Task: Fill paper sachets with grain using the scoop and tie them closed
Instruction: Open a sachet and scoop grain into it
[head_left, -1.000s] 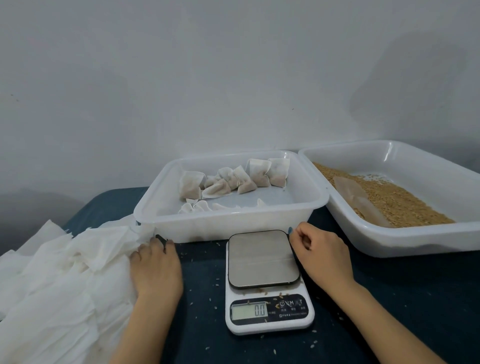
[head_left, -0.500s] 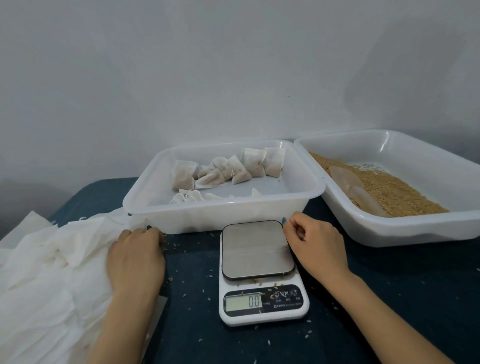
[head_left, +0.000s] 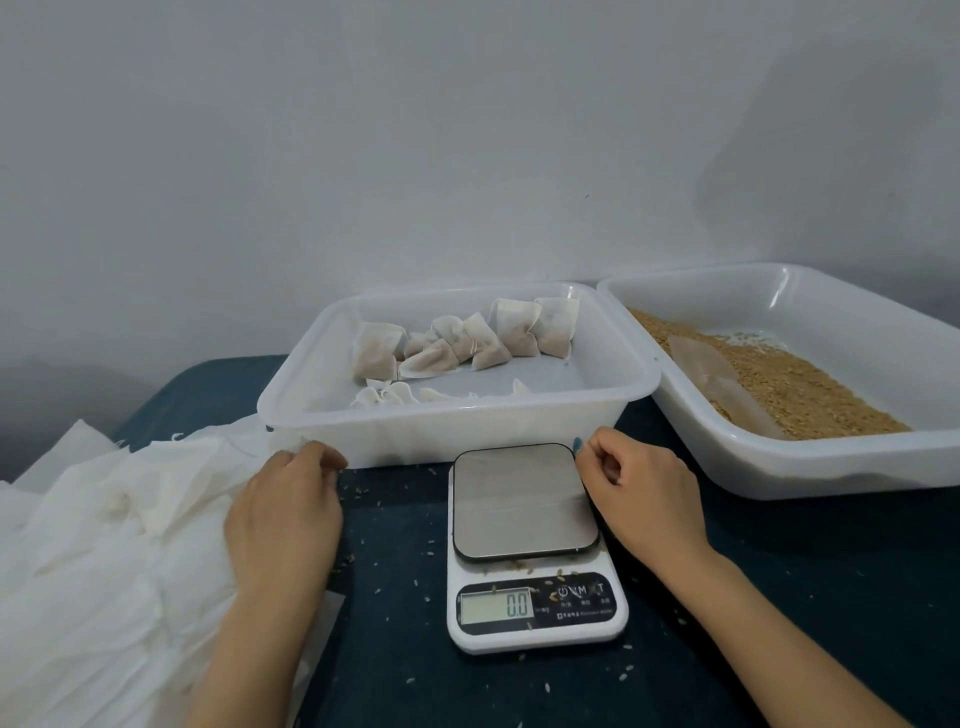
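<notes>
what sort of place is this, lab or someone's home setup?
Likely a makeshift home or small-shop packing station: a digital scale on a dark table, a plastic tub of loose grain with a scoop, and a second tub holding tied sachets.

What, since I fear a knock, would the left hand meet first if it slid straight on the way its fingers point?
Likely the front wall of the tub holding the filled sachets: the left hand points forward at it from close by, though whether it already touches is unclear.
</notes>
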